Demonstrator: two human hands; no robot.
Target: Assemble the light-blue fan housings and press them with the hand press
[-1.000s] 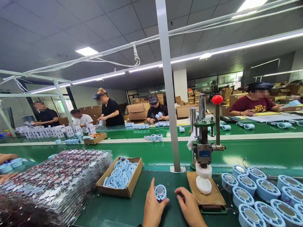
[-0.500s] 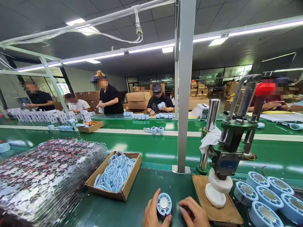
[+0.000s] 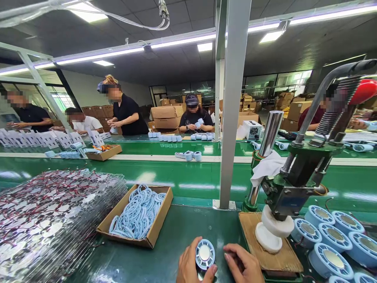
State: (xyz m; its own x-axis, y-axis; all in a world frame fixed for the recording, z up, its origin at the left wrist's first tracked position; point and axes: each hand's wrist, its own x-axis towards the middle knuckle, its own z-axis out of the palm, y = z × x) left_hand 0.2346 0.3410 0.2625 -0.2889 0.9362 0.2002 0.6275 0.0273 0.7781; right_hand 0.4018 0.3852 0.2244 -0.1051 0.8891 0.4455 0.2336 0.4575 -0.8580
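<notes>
Between the thumb and fingers of my left hand (image 3: 190, 262) is a round light-blue plastic housing (image 3: 205, 254) with a silver disc at its centre and spokes around it. It is held low over the green bench. My right hand (image 3: 244, 264) is just to the right of it, apart from the housing, with fingers curved, thumb spread and nothing in it. Beyond my right hand stands a hand press (image 3: 294, 192), its white upper pad (image 3: 277, 222) above a white round seat (image 3: 268, 237) on a brown board (image 3: 287, 261).
Several similar blue housings (image 3: 331, 259) sit right of the press. A cardboard box (image 3: 163, 212) of light-blue rings lies left of my hands, beside a tall stack of clear trays (image 3: 97, 204) with red wires. A grey post (image 3: 232, 118) rises ahead. People work across the green conveyor (image 3: 188, 177).
My view has shifted slightly, so the press looks larger and nearer. My left hand still holds the blue housing, and my right hand stays beside it. The press's red-knobbed lever appears further right.
</notes>
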